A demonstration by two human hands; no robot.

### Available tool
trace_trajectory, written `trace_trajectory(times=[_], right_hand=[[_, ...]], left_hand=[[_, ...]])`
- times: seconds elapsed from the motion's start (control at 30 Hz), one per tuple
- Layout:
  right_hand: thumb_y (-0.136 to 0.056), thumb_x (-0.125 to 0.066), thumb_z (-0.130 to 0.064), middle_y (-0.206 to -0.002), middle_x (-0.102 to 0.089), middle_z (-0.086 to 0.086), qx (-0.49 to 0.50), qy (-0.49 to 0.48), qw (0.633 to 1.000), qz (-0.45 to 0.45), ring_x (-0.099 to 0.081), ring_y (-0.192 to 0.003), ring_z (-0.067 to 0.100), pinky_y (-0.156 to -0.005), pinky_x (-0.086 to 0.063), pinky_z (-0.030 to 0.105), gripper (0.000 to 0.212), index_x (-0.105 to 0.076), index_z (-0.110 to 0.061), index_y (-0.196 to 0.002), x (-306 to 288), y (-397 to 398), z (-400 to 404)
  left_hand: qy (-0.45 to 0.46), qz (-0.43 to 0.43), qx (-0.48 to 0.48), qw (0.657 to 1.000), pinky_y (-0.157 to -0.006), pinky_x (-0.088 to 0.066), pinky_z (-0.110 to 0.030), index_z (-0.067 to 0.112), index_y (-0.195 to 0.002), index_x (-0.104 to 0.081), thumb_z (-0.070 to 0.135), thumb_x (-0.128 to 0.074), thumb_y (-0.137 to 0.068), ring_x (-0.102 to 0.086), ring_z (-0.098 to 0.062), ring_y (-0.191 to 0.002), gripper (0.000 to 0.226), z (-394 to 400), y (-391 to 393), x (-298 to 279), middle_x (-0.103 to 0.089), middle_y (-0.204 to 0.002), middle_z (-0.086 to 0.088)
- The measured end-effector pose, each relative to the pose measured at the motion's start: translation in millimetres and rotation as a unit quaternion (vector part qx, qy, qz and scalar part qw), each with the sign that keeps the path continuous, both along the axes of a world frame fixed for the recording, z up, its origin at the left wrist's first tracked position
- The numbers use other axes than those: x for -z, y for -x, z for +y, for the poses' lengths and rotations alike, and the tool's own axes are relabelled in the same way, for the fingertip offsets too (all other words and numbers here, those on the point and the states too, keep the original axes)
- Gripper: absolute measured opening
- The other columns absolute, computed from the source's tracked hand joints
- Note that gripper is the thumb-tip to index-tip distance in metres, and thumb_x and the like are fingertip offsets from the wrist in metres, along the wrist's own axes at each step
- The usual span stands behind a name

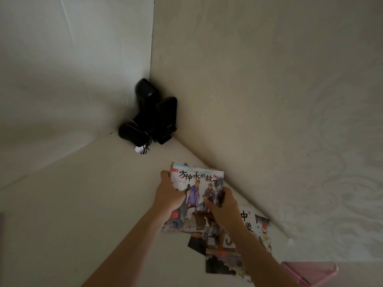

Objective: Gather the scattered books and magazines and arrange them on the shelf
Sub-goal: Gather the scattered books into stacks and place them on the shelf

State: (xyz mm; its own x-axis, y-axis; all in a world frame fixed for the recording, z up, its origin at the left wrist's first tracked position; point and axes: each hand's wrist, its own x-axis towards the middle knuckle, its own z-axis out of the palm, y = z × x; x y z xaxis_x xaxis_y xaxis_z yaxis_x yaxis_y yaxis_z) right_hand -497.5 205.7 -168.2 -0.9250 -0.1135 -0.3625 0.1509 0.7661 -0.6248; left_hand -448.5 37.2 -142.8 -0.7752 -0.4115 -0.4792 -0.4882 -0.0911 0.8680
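A picture book [198, 179] with Chinese title lettering and painted figures on its cover is held over a white surface [83, 204]. My left hand [169, 193] grips its left edge, thumb on the cover. My right hand [222, 204] grips its right edge. There seem to be more thin books stacked behind the front cover. Under my right forearm lie several more picture books [262, 230] spread flat near the wall, partly hidden by my arms.
Black speakers with tangled cables [153, 114] stand in the far corner where the two pale walls meet. A pink object [310, 270] sits at the lower right beside the patterned wall. A purple edge shows at the far left.
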Motion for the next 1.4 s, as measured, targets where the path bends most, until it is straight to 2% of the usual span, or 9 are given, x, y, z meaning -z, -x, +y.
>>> trace_trajectory(times=[0.13, 0.27, 0.37, 0.47, 0.7, 0.9, 1.1, 1.23, 1.4], right_hand=[[-0.085, -0.070, -0.026, -0.107, -0.059, -0.012, -0.001, 0.095, 0.995, 0.044, -0.062, -0.098, 0.009, -0.082, -0.055, 0.029, 0.045, -0.041, -0.027, -0.120, -22.3, -2.9, -14.6], [-0.080, -0.076, -0.019, -0.115, -0.060, -0.008, 0.002, 0.222, 0.967, 0.129, -0.063, -0.105, 0.011, -0.088, -0.055, 0.034, 0.063, -0.039, -0.024, -0.131, -42.5, -3.1, -52.6], [-0.081, -0.072, -0.007, -0.103, -0.061, -0.005, -0.019, 0.252, 0.953, 0.168, -0.062, -0.095, 0.012, -0.084, -0.057, 0.040, 0.049, -0.047, -0.027, -0.118, -49.3, -11.4, -79.1], [-0.084, -0.069, -0.013, -0.098, -0.062, -0.003, -0.038, 0.243, 0.954, 0.170, -0.063, -0.092, 0.017, -0.080, -0.057, 0.044, 0.041, -0.047, -0.040, -0.105, -37.7, -26.0, -90.3], [-0.086, -0.068, -0.010, -0.097, -0.064, -0.012, -0.029, 0.249, 0.957, 0.144, -0.066, -0.092, 0.012, -0.080, -0.057, 0.048, 0.038, -0.046, -0.024, -0.114, -2.0, -41.6, -92.0], [-0.086, -0.063, 0.002, -0.106, -0.060, -0.012, -0.018, 0.259, 0.952, 0.164, -0.061, -0.103, 0.002, -0.090, -0.054, 0.029, 0.046, -0.041, -0.026, -0.115, 6.5, -52.1, -85.8], [-0.080, -0.073, -0.025, -0.101, -0.061, -0.009, -0.028, 0.241, 0.955, 0.172, -0.064, -0.095, 0.013, -0.082, -0.057, 0.042, 0.049, -0.043, -0.019, -0.118, 8.0, -43.8, -89.5], [-0.081, -0.074, -0.023, -0.096, -0.062, -0.004, -0.028, 0.268, 0.949, 0.164, -0.066, -0.090, 0.011, -0.080, -0.058, 0.041, 0.039, -0.044, -0.024, -0.106, 4.8, -48.6, -87.5], [-0.085, -0.050, -0.063, -0.088, -0.061, 0.002, 0.030, 0.348, 0.933, 0.082, -0.062, -0.080, 0.019, -0.069, -0.051, 0.033, 0.046, -0.050, -0.020, -0.100, -29.7, -43.9, -96.1]], left_hand=[[0.009, 0.072, 0.042, 0.996, -0.062, -0.060, -0.038, 0.025, -0.118, -0.023, -0.003, -0.059, -0.088, -0.068, -0.020, -0.081, 0.055, -19.9, -18.8, -16.0, -0.060, -0.097, 0.002], [0.057, 0.194, 0.027, 0.979, -0.073, -0.058, -0.024, 0.035, -0.122, -0.019, -0.004, -0.060, -0.088, -0.067, -0.003, -0.091, 0.066, -57.0, -33.3, -34.7, -0.059, -0.110, 0.008], [0.121, 0.240, 0.038, 0.962, -0.078, -0.051, -0.011, 0.037, -0.118, -0.038, -0.009, -0.057, -0.087, -0.061, 0.011, -0.094, 0.059, -81.7, -49.7, -40.5, -0.063, -0.103, 0.019], [0.122, 0.240, 0.053, 0.962, -0.075, -0.054, -0.017, 0.038, -0.115, -0.043, -0.005, -0.056, -0.089, -0.064, 0.003, -0.092, 0.053, -94.4, -64.3, -29.4, -0.063, -0.101, 0.028], [0.011, 0.225, -0.010, 0.974, -0.068, -0.052, -0.017, 0.018, -0.115, -0.041, 0.000, -0.061, -0.089, -0.066, 0.000, -0.080, 0.038, -77.0, -80.5, 7.6, -0.064, -0.094, 0.003], [0.037, 0.245, 0.007, 0.969, -0.077, -0.049, -0.011, 0.019, -0.120, -0.038, 0.001, -0.058, -0.091, -0.065, -0.002, -0.099, 0.039, -63.7, -84.6, 21.3, -0.061, -0.112, 0.002], [0.058, 0.230, -0.113, 0.965, -0.070, -0.056, -0.023, 0.031, -0.101, -0.054, 0.061, -0.064, -0.078, -0.064, -0.008, -0.081, 0.039, -64.2, -71.5, -7.1, -0.060, -0.089, 0.008], [0.047, 0.201, -0.255, 0.944, -0.059, -0.042, -0.015, 0.015, -0.089, -0.053, 0.050, -0.055, -0.088, -0.054, -0.004, -0.063, 0.036, -50.1, -46.3, -49.1, -0.054, -0.069, 0.008], [0.081, 0.216, -0.256, 0.939, -0.063, -0.046, -0.026, 0.023, -0.088, -0.047, 0.031, -0.053, -0.096, -0.054, -0.012, -0.066, 0.013, -48.9, -38.8, -41.7, -0.056, -0.076, 0.002]])
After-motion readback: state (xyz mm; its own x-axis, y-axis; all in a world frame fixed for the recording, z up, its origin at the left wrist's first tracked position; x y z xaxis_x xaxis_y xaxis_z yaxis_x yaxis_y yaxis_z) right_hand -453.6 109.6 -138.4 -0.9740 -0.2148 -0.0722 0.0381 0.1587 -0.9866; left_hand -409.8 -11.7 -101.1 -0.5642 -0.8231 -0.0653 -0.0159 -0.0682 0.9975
